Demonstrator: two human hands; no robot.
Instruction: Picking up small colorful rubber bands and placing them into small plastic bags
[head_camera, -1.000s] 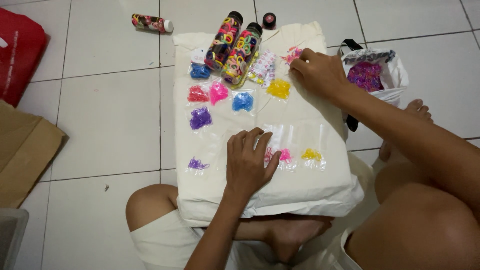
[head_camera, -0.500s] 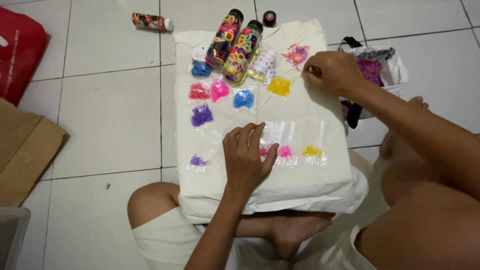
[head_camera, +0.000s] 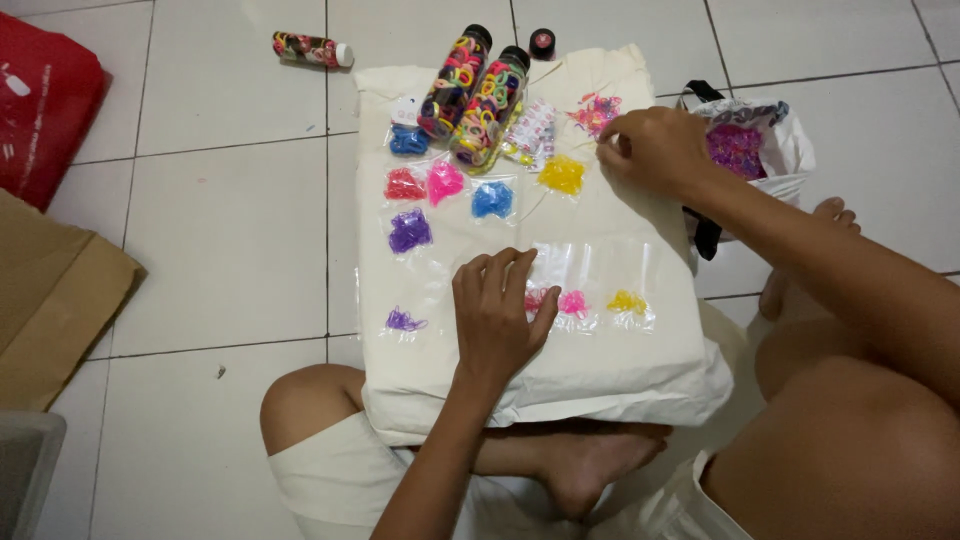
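My left hand (head_camera: 497, 322) lies flat with fingers spread near the near edge of the cream cloth bundle (head_camera: 600, 370) on my lap, pressing on clear packets (head_camera: 575, 300) of pink and yellow bands, likely to stop them sliding. Further up, filled packets sit in rows by colour: purple (head_camera: 409, 231), blue (head_camera: 491, 200), yellow (head_camera: 562, 175). My right hand (head_camera: 655, 150), near the far right corner, has its grip pinched together beside the loose mixed bands (head_camera: 596, 108); what it holds I cannot tell. Two clear tubes of hair ties (head_camera: 472, 95) lean at the far edge.
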